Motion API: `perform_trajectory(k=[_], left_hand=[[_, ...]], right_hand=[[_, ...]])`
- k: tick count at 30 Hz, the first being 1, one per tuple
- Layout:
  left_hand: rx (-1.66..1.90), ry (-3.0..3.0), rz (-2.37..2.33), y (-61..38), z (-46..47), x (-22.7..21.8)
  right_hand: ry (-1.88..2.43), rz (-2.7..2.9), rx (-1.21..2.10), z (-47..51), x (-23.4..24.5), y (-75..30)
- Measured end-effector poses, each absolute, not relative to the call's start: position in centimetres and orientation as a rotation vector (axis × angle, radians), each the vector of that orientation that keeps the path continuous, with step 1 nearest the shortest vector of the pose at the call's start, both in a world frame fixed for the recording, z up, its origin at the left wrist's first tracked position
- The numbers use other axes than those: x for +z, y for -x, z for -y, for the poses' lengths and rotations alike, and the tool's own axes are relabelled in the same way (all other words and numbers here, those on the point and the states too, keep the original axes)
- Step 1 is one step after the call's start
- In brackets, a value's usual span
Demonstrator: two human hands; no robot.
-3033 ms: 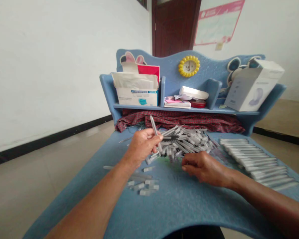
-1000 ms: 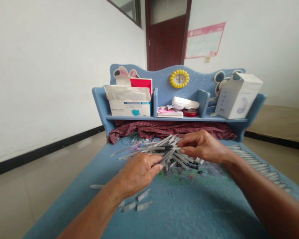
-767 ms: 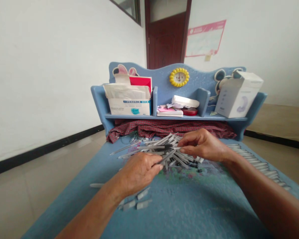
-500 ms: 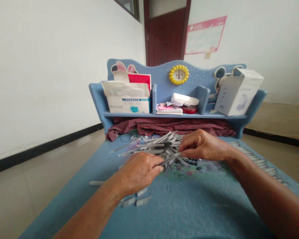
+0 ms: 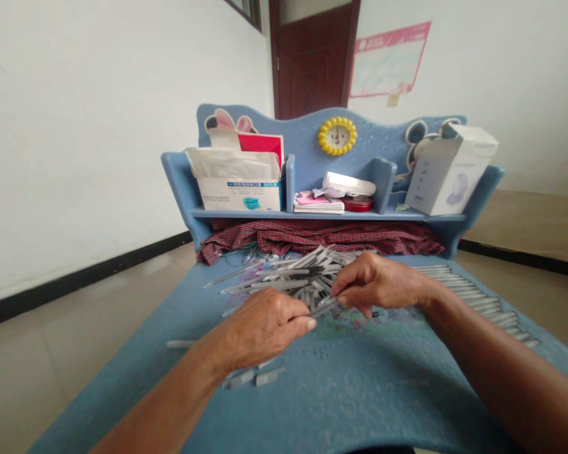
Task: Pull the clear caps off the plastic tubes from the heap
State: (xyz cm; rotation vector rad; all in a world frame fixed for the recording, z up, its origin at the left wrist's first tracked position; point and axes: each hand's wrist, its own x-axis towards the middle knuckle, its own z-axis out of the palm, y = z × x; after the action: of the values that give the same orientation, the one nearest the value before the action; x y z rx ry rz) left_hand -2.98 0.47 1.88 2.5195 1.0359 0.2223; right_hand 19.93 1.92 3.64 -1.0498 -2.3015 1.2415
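Observation:
A loose heap of grey pen barrels (image 5: 291, 277) lies in the middle of the blue desk (image 5: 341, 391). My left hand (image 5: 260, 328) is closed in a pinch on one end of a grey pen (image 5: 322, 308). My right hand (image 5: 376, 285) pinches the other end of that same pen, just in front of the heap. The two hands nearly meet over the desk. Several small grey caps (image 5: 255, 377) lie under my left wrist.
A neat row of finished grey pens (image 5: 478, 299) runs along the desk's right side. A red checked cloth (image 5: 322, 233) lies under the shelf. On the shelf stand a mask box (image 5: 239, 186), papers (image 5: 319, 203) and a white carton (image 5: 447, 170). A door is behind.
Three seconds ago my left hand held a pen upright and my right hand rested on the desk. Both hands have since come together on one pen and drawn slightly nearer.

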Motion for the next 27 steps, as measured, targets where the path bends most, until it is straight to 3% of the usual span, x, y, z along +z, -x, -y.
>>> perform_trajectory(k=[19, 23, 27], left_hand=[[0.192, -2.582, -1.037, 3.1, -1.5, 0.2], [0.148, -2.560, -1.119, 3.0, -2.5, -0.1], [0.043, -2.531, -1.125, 2.2, -2.5, 0.6]], right_hand=[[0.935, 2.202, 1.375, -3.0, 1.1, -18.8], [0.966, 2.466, 1.072, -3.6, 2.0, -18.7], [0.986, 2.783, 0.457, -2.8, 4.1, -18.4]])
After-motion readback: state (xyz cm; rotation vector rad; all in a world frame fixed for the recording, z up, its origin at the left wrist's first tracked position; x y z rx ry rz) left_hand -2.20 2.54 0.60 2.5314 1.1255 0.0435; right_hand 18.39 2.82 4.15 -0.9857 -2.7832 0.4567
